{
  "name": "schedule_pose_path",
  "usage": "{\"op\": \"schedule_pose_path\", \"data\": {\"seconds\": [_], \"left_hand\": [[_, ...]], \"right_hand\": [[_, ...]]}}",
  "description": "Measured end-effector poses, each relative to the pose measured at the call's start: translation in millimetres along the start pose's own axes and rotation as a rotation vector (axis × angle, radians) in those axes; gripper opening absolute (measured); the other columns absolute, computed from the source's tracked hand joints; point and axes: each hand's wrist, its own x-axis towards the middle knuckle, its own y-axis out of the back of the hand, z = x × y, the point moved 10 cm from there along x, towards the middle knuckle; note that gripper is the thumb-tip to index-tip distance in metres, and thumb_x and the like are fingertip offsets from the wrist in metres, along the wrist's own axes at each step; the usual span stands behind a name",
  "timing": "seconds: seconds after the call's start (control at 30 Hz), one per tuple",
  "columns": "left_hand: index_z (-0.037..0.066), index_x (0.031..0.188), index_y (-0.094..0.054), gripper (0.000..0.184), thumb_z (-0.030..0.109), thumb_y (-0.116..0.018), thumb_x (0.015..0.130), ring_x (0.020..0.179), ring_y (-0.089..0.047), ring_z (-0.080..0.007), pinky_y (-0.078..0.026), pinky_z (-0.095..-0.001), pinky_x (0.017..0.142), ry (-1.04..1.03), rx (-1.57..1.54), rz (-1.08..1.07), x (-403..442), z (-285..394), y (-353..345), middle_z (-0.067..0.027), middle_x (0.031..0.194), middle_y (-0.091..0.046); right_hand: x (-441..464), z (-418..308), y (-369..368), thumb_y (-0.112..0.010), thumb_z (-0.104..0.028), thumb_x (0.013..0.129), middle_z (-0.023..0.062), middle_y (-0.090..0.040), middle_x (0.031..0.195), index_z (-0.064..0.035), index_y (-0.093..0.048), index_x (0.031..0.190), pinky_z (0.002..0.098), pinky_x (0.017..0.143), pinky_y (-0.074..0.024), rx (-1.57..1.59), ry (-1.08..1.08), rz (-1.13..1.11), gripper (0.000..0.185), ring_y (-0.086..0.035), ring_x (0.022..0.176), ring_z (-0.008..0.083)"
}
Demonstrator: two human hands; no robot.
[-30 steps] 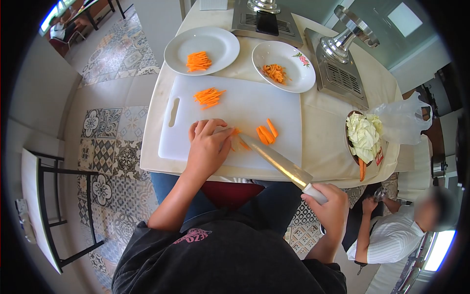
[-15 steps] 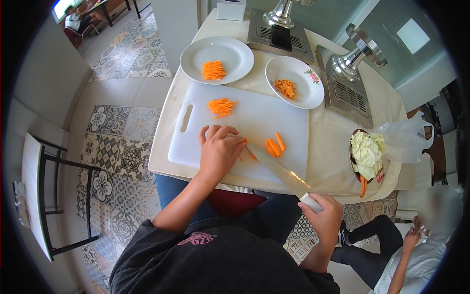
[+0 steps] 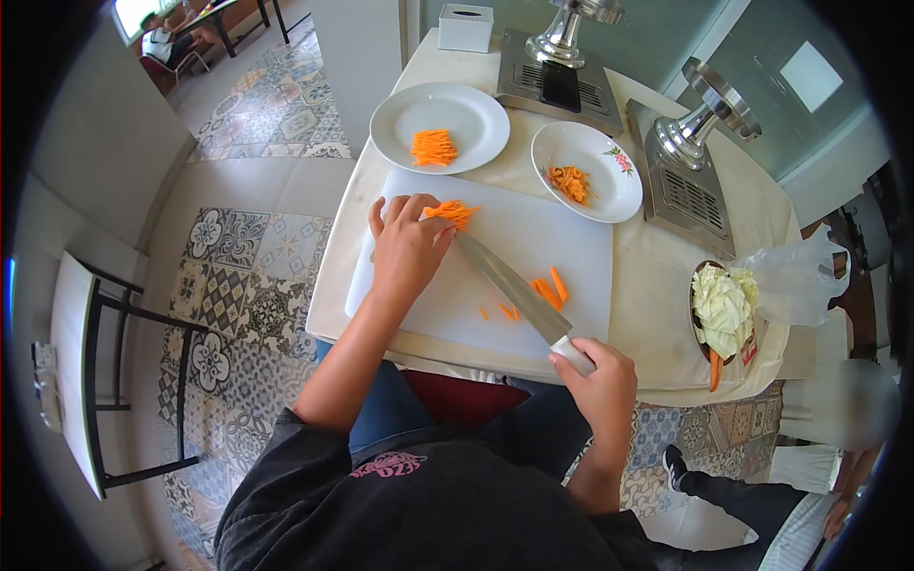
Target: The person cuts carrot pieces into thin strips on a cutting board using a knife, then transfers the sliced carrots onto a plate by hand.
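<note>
My right hand [image 3: 602, 381] is closed around the white handle of a large kitchen knife [image 3: 514, 290]. Its blade slants across the white cutting board [image 3: 400, 305], the tip close to my left fingers. My left hand [image 3: 407, 246] is at the upper left of the board, fingers bent against a pile of thin carrot strips [image 3: 457, 213]; what lies beneath the fingers is hidden. Thicker carrot sticks [image 3: 558, 284] sit beyond the blade, partly covered by it. A few small carrot pieces [image 3: 508, 311] lie nearer to me.
Behind the board stand a white plate [image 3: 486, 105] with carrot strips and a flowered bowl [image 3: 609, 195] with carrot shreds. Metal stands [image 3: 681, 181], a phone [image 3: 560, 86] and a tissue box [image 3: 466, 27] are farther back. Cabbage [image 3: 724, 309] and a plastic bag [image 3: 800, 276] lie right; a person sits nearby.
My left hand has moved up the board to the carrot strip pile. The knife has followed, its tip now beside that pile, leaving small carrot pieces behind. The view has shifted slightly.
</note>
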Motion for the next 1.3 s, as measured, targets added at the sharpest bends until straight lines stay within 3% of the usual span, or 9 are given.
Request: {"op": "schedule_pose_path", "data": {"seconds": [0.17, 0.4, 0.63, 0.87, 1.17, 1.3], "left_hand": [[0.014, 0.083, -0.077, 0.005, 0.013, -0.076, 0.079, 0.112, -0.055, -0.0209, -0.027, -0.0560, 0.112, -0.004, 0.037, -0.002, -0.5, -3.5, -4.6, 0.0018, 0.111, -0.063], [0.012, 0.081, -0.074, 0.004, 0.014, -0.076, 0.078, 0.111, -0.057, -0.0235, -0.029, -0.0526, 0.111, -0.020, -0.047, 0.053, -3.9, 5.7, 9.6, -0.0007, 0.109, -0.065], [0.013, 0.079, -0.075, 0.010, 0.013, -0.082, 0.073, 0.108, -0.059, -0.0236, -0.031, -0.0503, 0.109, -0.006, -0.151, -0.156, -66.2, 41.7, 22.7, -0.0006, 0.107, -0.066], [0.014, 0.092, -0.075, 0.016, 0.016, -0.079, 0.076, 0.112, -0.056, -0.0227, -0.027, -0.0545, 0.112, 0.001, -0.221, -0.214, -83.5, 50.5, 4.0, -0.0001, 0.109, -0.063], [0.014, 0.095, -0.076, 0.017, 0.015, -0.079, 0.078, 0.113, -0.056, -0.0228, -0.026, -0.0554, 0.111, -0.012, -0.240, -0.225, -82.2, 57.1, -3.1, -0.0002, 0.111, -0.062], [0.013, 0.093, -0.076, 0.020, 0.011, -0.081, 0.074, 0.109, -0.058, -0.0243, -0.030, -0.0534, 0.108, -0.036, -0.253, -0.178, -78.7, 60.3, -0.2, -0.0014, 0.109, -0.063]], "right_hand": [[-5.6, 7.6, 3.3, -0.082, -0.028, 0.076, 0.0171, -0.071, 0.089, -0.0036, -0.073, 0.097, 0.0411, 0.073, -0.0534, 0.006, -0.059, -0.077, 0.033, -0.068, 0.081, 0.0369], [-22.2, 22.5, 30.6, -0.085, -0.026, 0.073, 0.0178, -0.071, 0.086, -0.0002, -0.073, 0.094, 0.0386, 0.071, -0.0531, 0.045, -0.120, -0.104, 0.036, -0.069, 0.078, 0.0363], [-51.5, 54.1, 80.6, -0.088, -0.019, 0.068, 0.0172, -0.072, 0.087, 0.0005, -0.073, 0.093, 0.0371, 0.072, -0.0538, -0.062, -0.110, -0.063, 0.035, -0.069, 0.078, 0.0345], [-62.2, 54.0, 93.3, -0.089, -0.015, 0.063, 0.0156, -0.072, 0.086, -0.0006, -0.073, 0.092, 0.0365, 0.072, -0.0536, -0.097, -0.077, -0.070, 0.036, -0.069, 0.078, 0.0330], [-59.3, 38.7, 88.4, -0.088, -0.017, 0.063, 0.0124, -0.072, 0.085, -0.0045, -0.074, 0.090, 0.0377, 0.068, -0.0534, -0.158, -0.023, -0.080, 0.033, -0.068, 0.076, 0.0327], [-57.8, 38.5, 77.1, -0.088, -0.019, 0.063, 0.0117, -0.072, 0.085, -0.0054, -0.074, 0.090, 0.0383, 0.068, -0.0533, -0.140, -0.023, -0.107, 0.033, -0.068, 0.076, 0.0326]]}}
